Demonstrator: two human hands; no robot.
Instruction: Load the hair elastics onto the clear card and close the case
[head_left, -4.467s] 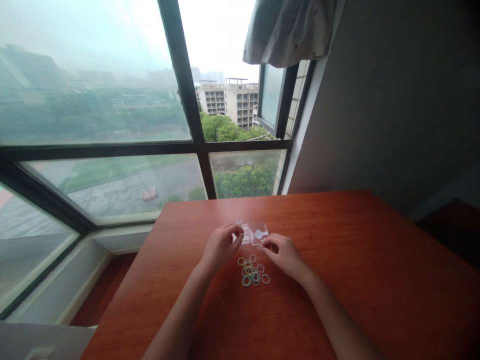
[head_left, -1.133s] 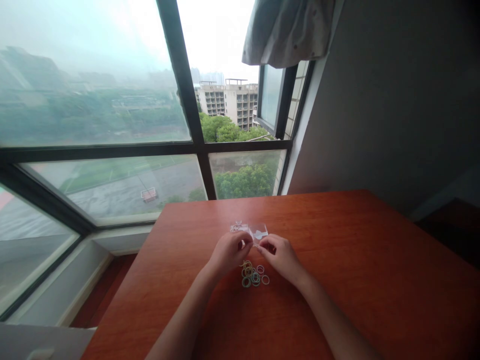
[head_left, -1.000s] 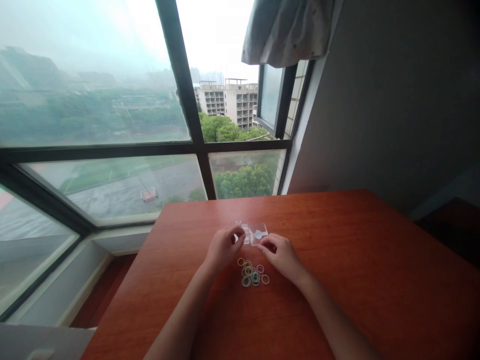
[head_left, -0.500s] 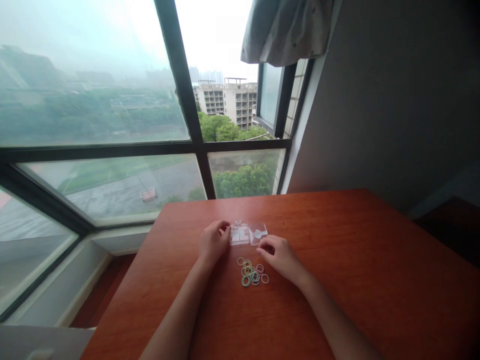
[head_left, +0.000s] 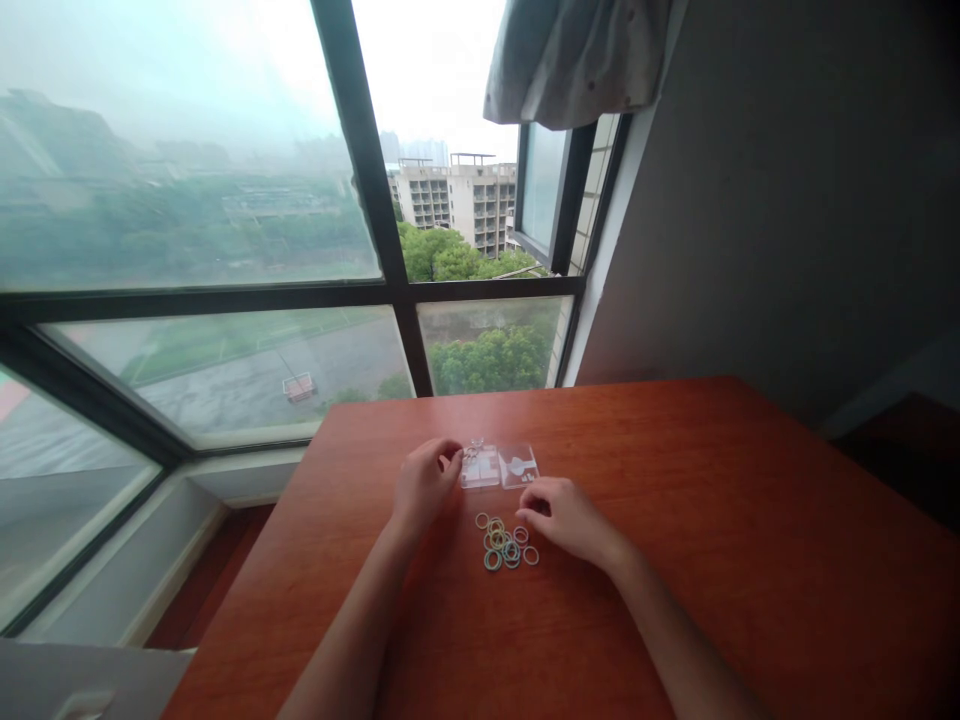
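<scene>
Two bare forearms angle forward and inward, left hand and right hand apart, both with fingers curled.

Window, curtain and table suggest a home.

table: wood look, smooth, slight gloss
box on table: clear shiny plastic
rings on table: smooth, material unclear
curtain above table: matt cloth

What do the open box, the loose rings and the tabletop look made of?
Open box: likely clear, glossy plastic; bright edges, red showing through.
Loose rings: perhaps dull elastic or plastic, by their pastel colours; too small to tell.
Tabletop: reddish-brown wood or wood-look laminate, semi-gloss; streaky grain and pale sheen.
</scene>
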